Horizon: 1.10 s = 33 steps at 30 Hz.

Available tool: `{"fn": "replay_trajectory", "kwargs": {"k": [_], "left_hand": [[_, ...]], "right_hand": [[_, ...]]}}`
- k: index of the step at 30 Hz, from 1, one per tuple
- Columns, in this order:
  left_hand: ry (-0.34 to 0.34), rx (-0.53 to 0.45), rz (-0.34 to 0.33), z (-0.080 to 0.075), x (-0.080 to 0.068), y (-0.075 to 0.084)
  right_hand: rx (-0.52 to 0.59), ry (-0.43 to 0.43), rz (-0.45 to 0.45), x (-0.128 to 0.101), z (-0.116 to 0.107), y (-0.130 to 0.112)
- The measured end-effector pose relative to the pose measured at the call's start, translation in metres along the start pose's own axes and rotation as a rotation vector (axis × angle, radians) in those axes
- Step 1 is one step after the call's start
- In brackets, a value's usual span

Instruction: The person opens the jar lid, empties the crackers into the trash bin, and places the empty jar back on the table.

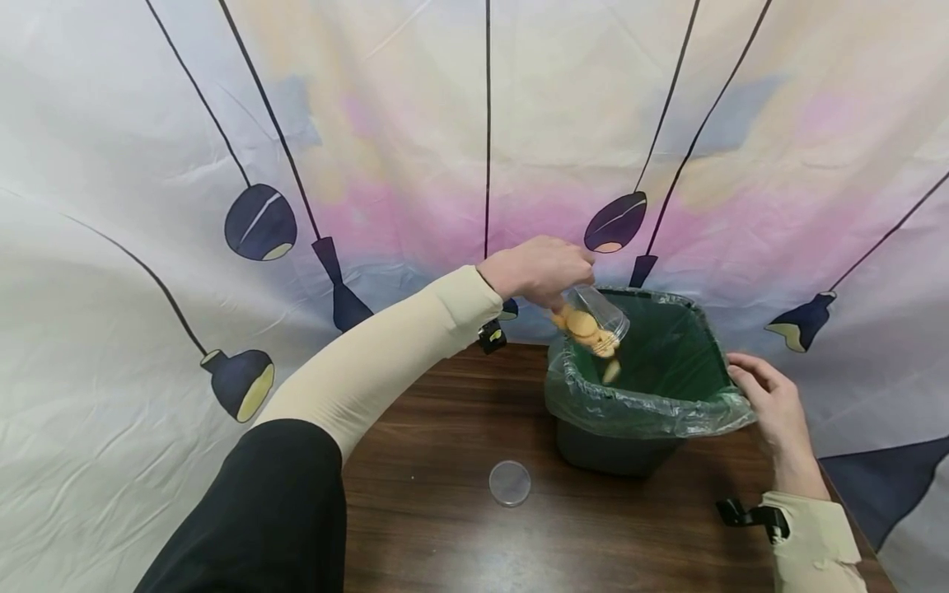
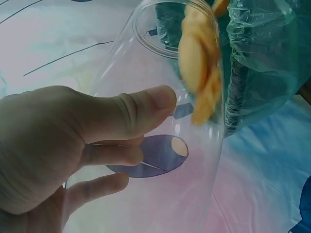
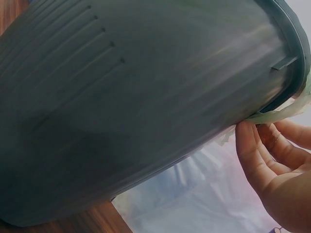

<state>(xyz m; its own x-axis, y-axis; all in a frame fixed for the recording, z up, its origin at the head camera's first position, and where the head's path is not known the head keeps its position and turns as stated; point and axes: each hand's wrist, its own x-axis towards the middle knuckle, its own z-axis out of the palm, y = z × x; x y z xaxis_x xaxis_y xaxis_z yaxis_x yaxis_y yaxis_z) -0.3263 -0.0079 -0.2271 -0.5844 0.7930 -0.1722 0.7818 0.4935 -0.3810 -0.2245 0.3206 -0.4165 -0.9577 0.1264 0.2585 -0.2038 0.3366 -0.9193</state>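
So the clear plastic cup (image 1: pixel 596 317) of round yellow crackers (image 1: pixel 582 324) sits centre frame, gripped by the left hand (image 1: pixel 537 268), tipped mouth-down toward lower right over the dark bin with green liner (image 1: pixel 645 416). Right hand (image 1: pixel 767 399), fingers loose, touches the bin's right rim.

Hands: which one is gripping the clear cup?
The left hand grips the clear cup, tipped over the bin. The right hand only touches the bin's liner edge.
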Motion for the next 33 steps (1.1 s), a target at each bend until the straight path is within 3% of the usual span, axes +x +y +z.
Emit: {"fn": "replay_trajectory", "kwargs": {"k": [6, 21, 26, 33], "left_hand": [[-0.004, 0.006, -0.001, -0.002, 0.001, 0.001], [-0.012, 0.007, 0.001, -0.006, 0.005, 0.002], [0.006, 0.101, 0.019, -0.008, 0.006, 0.007], [0.117, 0.274, 0.103, -0.007, 0.009, 0.020]], "right_hand": [[0.029, 0.002, -0.003, 0.000, -0.001, 0.000], [-0.030, 0.006, -0.014, 0.001, 0.000, 0.001], [0.017, 0.003, -0.017, 0.002, 0.002, 0.001], [0.041, -0.003, -0.019, 0.002, 0.002, 0.000]]}}
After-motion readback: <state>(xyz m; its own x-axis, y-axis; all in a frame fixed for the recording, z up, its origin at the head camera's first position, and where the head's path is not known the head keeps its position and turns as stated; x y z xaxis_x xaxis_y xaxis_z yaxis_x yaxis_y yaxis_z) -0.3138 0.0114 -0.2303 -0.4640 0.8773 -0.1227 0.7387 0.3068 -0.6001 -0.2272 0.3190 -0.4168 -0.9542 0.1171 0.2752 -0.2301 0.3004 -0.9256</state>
